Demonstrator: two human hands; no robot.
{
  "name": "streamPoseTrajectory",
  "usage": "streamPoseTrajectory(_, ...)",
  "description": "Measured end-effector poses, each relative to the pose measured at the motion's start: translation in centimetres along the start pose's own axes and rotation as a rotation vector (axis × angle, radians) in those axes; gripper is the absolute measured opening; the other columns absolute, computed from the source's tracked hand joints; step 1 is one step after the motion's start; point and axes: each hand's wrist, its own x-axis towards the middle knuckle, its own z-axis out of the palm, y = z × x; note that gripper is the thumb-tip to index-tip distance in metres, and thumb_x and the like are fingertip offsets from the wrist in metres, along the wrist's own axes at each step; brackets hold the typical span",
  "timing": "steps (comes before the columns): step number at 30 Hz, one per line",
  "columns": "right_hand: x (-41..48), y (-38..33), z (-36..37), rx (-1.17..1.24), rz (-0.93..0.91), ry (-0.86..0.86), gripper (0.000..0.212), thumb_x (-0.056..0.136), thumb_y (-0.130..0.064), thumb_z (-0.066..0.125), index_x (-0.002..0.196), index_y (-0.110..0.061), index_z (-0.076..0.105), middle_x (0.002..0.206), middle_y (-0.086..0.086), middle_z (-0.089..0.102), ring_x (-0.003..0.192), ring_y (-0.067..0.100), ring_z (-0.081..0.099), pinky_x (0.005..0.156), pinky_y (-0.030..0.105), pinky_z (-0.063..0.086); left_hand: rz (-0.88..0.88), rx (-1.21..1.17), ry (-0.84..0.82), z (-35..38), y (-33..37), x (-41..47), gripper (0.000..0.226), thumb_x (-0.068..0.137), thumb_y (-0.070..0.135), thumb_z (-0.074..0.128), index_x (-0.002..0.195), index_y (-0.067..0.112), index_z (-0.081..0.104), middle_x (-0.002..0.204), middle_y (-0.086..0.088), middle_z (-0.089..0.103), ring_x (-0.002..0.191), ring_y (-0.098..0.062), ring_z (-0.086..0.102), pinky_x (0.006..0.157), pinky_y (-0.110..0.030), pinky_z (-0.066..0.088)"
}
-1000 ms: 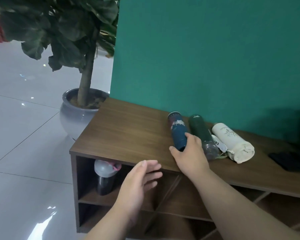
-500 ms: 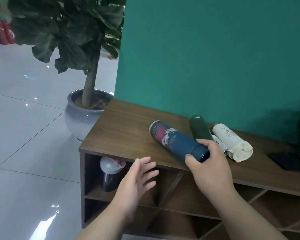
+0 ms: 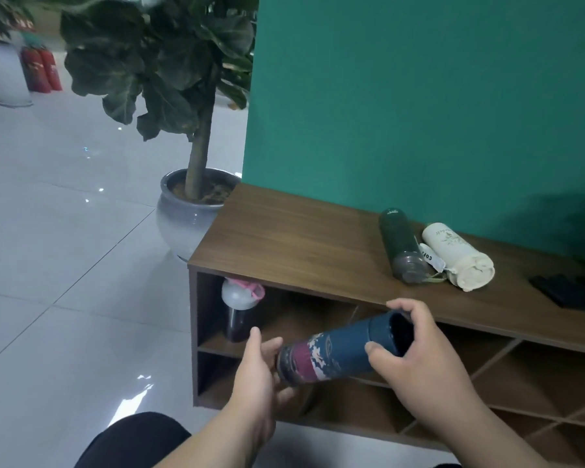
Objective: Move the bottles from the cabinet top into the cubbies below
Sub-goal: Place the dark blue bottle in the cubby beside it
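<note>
A blue patterned bottle [image 3: 338,352] is held level in front of the cubbies, below the edge of the wooden cabinet top [image 3: 301,244]. My right hand [image 3: 416,359] grips its lid end. My left hand [image 3: 260,369] cups its base end. A dark green bottle [image 3: 401,244] and a white bottle [image 3: 456,255] lie side by side on the cabinet top near the wall. A dark bottle with a grey and pink lid [image 3: 240,309] stands in the upper left cubby.
A potted plant in a grey pot [image 3: 186,217] stands on the tiled floor left of the cabinet. A black item [image 3: 568,290] lies on the cabinet top at the right. Diagonal dividers split the cubbies to the right. My dark-clad knee [image 3: 132,440] is at the bottom.
My right hand has lifted the blue bottle off the cabinet top and brought it down in front of the cubbies. My left hand has come up to its base end.
</note>
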Motion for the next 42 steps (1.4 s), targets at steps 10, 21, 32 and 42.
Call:
streamPoseTrajectory(10,4.4,1.4,10.1,-0.151,0.051,-0.116,0.078,0.074,-0.047,0.079,0.141,-0.027,0.046,0.128,-0.007,0.063,0.112,0.012,0.060,0.098,0.030,0.051,-0.155,-0.015,-0.045,0.0,-1.0,7.9,0.092,0.092,0.076,0.023,0.106,-0.006,0.062,0.072,-0.012,0.078,0.064,-0.027,0.076,0.065,-0.034,0.062)
streamPoseTrajectory(21,10.1,1.5,15.7,-0.124,0.105,-0.063,0.069,0.073,-0.048,0.079,0.131,-0.019,0.054,0.113,-0.006,0.064,0.102,0.016,0.061,0.084,0.026,0.046,-0.066,-0.124,-0.064,0.9,-1.2,14.1,0.094,0.090,0.078,0.022,0.145,0.005,0.044,0.093,-0.007,0.063,0.089,-0.024,0.063,0.101,-0.042,0.049)
streamPoseTrajectory(32,14.5,2.1,17.2,-0.094,0.298,-0.049,0.045,0.079,-0.052,0.075,0.065,-0.012,0.061,0.071,0.003,0.065,0.071,0.021,0.061,0.076,0.034,0.053,-0.046,-0.198,-0.158,1.6,-1.8,18.3,0.103,0.085,0.084,0.017,0.150,0.008,0.040,0.125,-0.012,0.062,0.114,-0.028,0.063,0.109,-0.036,0.040)
streamPoseTrajectory(42,17.1,1.4,17.9,-0.003,0.287,-0.218,0.065,0.090,-0.060,0.061,0.141,-0.019,0.054,0.149,-0.005,0.053,0.143,0.018,0.040,0.099,0.010,0.022,-0.039,-0.334,-0.251,2.5,-2.1,19.1,0.100,0.086,0.083,0.021,0.155,0.013,0.031,0.156,-0.014,0.042,0.141,-0.029,0.045,0.120,-0.039,0.029)
